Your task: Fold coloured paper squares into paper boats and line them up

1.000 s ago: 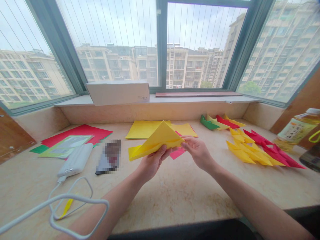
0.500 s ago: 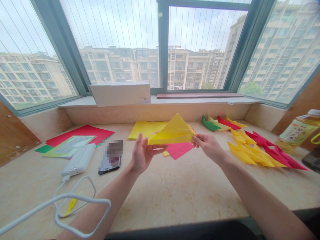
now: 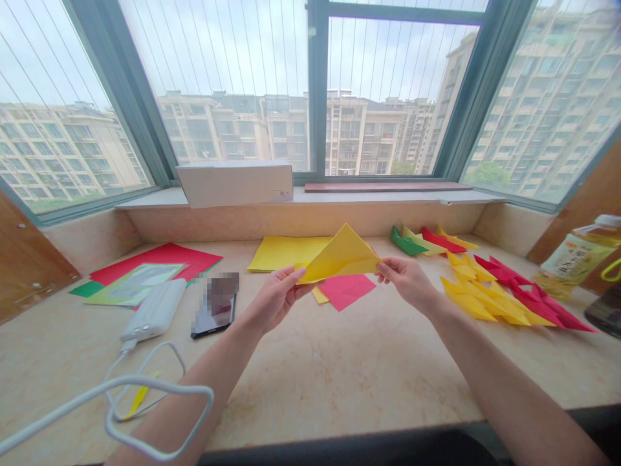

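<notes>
A folded sheet of yellow paper (image 3: 343, 255), triangular with its peak upward, is held in the air above the counter. My left hand (image 3: 280, 292) pinches its left corner between thumb and fingers. At the opposite corner, the fingertips of my right hand (image 3: 398, 277) are closed on the paper. Beneath it lies a pink paper square (image 3: 350, 292), partly covered from view, with a bit of yellow paper under its left edge. Behind my left hand is a stack of yellow paper sheets (image 3: 286, 251).
On the right are yellow folded paper pieces (image 3: 490, 294), red ones (image 3: 543, 298), small paper boats (image 3: 407, 242) and a bottle (image 3: 577, 255). Leftward lie red sheets (image 3: 160, 259), a white power bank (image 3: 152, 310) with a cable (image 3: 160, 386), and a phone (image 3: 218, 305). A white box (image 3: 235, 184) sits on the sill.
My left hand's thumb has come down onto the paper's left corner, and its fingers have closed there. The paper's lower edge now slopes down to the left. My right hand keeps its hold.
</notes>
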Tool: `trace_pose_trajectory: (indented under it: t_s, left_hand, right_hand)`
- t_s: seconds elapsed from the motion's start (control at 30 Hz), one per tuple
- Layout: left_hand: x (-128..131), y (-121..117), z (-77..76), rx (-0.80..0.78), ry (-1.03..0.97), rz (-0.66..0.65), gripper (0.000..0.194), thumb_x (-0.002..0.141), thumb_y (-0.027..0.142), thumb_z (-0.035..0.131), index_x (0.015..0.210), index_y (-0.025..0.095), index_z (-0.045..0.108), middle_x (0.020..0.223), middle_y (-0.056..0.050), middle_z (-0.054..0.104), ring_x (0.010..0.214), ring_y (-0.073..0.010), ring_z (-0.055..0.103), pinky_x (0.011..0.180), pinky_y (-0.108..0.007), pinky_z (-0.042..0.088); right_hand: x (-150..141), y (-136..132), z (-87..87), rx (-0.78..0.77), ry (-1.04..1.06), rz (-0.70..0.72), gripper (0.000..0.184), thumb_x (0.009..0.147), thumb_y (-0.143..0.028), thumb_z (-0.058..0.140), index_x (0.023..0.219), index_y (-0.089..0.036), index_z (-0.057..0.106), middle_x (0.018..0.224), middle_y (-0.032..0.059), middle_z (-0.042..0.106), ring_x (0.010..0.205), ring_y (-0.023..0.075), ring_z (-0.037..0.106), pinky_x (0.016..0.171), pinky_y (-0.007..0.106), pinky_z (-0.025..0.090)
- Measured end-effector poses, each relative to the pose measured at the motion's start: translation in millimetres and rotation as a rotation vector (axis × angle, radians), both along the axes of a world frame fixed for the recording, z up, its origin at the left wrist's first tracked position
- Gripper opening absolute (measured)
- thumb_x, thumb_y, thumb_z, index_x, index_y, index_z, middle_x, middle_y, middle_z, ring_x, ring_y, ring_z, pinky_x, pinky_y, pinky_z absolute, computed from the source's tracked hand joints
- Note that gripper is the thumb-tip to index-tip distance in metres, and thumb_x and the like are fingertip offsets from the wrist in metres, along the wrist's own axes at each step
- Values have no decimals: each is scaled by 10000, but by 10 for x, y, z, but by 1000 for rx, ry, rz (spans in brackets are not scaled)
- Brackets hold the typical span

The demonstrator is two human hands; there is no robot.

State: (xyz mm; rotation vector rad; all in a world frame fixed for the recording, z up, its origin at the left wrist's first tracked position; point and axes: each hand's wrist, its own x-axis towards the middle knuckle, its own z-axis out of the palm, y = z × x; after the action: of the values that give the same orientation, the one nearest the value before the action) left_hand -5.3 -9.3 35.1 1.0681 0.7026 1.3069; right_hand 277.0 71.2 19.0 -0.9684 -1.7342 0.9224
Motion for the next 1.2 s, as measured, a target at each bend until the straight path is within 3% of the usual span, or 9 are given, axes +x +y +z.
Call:
trace_pose_trajectory:
  t_s: [0.1,0.27,0.33,0.47,0.53,0.67,0.77,1.0,1.2]
  left_hand:
    - [-18,-7,8,21,12,-33,260,883,247,675,1098,115,736,1171,-133,720,1026,-208,705,976,-281,528]
    - [3,35,-63,42,164,76,344,845,312,714,1158,172,730,1176,-105,722,942,-216,726,923,-344,567]
    - [23,62,-120,77,228,172,370,826,343,727,1160,185,731,1125,-78,742,892,-211,729,879,-356,586]
    - [65,67,-187,202,330,527,331,789,371,757,1059,181,770,969,-37,780,873,-199,717,823,-300,581]
    - [89,25,-170,245,318,612,327,781,390,764,1023,170,780,953,-50,783,880,-211,725,806,-287,579]
    - [134,-99,-87,319,226,487,411,787,427,757,1101,162,753,1056,-104,765,891,-239,747,867,-332,574]
    - [151,-135,-59,333,235,428,463,743,349,813,1161,170,722,1033,-112,769,901,-239,747,883,-337,569]
    - [145,-46,-67,236,168,570,285,760,396,790,878,137,778,926,-99,780,771,-253,759,751,-345,615]
    - [143,-27,-34,193,136,585,342,745,416,796,916,126,735,840,-93,781,689,-242,755,640,-324,608]
  right_hand:
    - [16,-2,25,-26,11,-5,500,759,-647,668,781,-150,717,634,45,665,591,165,564,581,301,435]
    - [55,9,36,-52,5,-7,483,771,-636,666,741,-156,710,585,30,645,553,145,535,560,286,416]
    - [46,10,23,-67,21,-11,486,763,-636,674,743,-152,711,572,29,643,529,139,528,537,281,406]
    - [-25,-22,-6,-110,62,-24,498,739,-642,688,736,-145,713,551,34,645,483,131,518,493,274,392]
    - [-66,-45,-16,-134,77,-18,491,741,-632,687,726,-141,709,544,35,645,470,125,511,479,268,382]
    - [-108,-67,-26,-196,115,-5,483,720,-618,704,702,-136,697,543,39,644,457,113,492,467,259,364]
    - [-112,-65,-26,-221,143,6,480,705,-621,715,687,-141,689,546,36,638,457,110,491,462,257,356]
    - [-162,-100,-40,-200,160,44,489,711,-628,721,753,-140,718,571,30,640,489,123,521,490,266,378]
    - [-191,-109,-59,-161,184,50,456,736,-609,713,751,-154,709,583,24,635,506,130,516,522,280,390]
